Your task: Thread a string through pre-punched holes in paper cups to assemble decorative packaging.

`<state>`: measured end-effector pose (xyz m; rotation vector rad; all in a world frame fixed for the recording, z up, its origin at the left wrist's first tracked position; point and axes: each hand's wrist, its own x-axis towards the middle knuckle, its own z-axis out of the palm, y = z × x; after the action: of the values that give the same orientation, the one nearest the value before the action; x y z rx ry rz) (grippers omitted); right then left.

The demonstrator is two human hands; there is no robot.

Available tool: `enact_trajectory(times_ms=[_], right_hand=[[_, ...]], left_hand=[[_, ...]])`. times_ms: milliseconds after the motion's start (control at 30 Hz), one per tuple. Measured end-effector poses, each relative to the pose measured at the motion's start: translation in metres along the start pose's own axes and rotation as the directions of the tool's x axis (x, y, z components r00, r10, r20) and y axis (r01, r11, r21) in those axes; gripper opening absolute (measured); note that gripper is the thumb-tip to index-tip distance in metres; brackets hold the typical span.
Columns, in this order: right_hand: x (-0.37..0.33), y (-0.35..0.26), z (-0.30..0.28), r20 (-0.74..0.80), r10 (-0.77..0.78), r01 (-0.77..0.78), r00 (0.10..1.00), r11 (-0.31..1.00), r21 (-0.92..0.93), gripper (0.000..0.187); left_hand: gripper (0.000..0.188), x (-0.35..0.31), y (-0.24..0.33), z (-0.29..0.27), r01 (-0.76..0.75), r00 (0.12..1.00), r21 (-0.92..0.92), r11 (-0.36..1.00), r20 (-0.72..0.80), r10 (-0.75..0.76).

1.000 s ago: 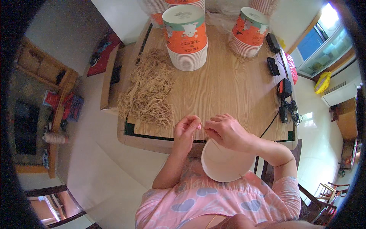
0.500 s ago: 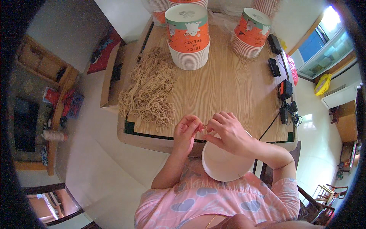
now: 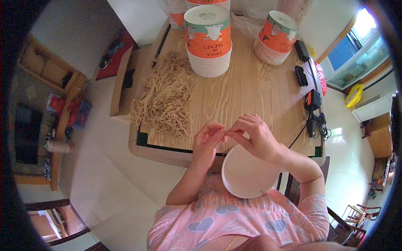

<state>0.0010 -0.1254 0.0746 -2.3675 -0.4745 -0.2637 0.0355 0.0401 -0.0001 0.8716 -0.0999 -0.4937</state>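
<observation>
A white paper bucket point(image 3: 247, 180) rests in my lap against the table's front edge, its mouth facing up. Over its far rim, my left hand point(image 3: 208, 140) and my right hand point(image 3: 253, 134) meet with fingertips pinched together. Between them they hold a thin tan cord, mostly hidden by the fingers; a fine strand shows against the bucket's inner wall below. At the bucket's near rim a small dark bit of cord pokes out. A loose heap of tan cords point(image 3: 165, 98) lies on the table, left of and beyond my left hand.
Upside-down stacks of orange and white paper buckets point(image 3: 208, 44) stand at the table's far side, another stack point(image 3: 276, 37) farther right. Black adapters with cables point(image 3: 314, 100) line the right edge. An open cardboard box point(image 3: 122, 90) stands beyond the table's left edge.
Both hands have risen slightly away from me, and their fingertips have come closer together. The bucket and the cord heap stay in place.
</observation>
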Motion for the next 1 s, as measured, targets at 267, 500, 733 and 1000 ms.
enact_trajectory(times_ms=[267,500,733,1000], right_hand=[[0.005,0.005,-0.002,0.021,0.204,-0.204,0.979,0.961,0.186,0.010],[0.004,0.004,-0.002,-0.070,0.049,-0.046,0.996,0.998,0.045,0.009],[0.006,-0.008,-0.016,-0.131,0.070,-0.074,0.989,0.997,-0.020,0.017],[-0.052,-0.031,0.001,0.151,0.293,-0.244,0.944,0.929,-0.277,0.022]], left_hand=[[0.017,0.004,-0.004,0.000,0.094,0.986,0.207,0.974,0.119,-0.121],[0.011,0.001,0.005,0.010,0.029,0.991,0.323,0.946,0.117,-0.071],[0.005,0.000,-0.015,-0.001,0.061,0.998,0.244,0.968,0.018,-0.068],[0.005,0.004,-0.011,0.001,0.053,0.994,0.235,0.971,0.079,-0.073]])
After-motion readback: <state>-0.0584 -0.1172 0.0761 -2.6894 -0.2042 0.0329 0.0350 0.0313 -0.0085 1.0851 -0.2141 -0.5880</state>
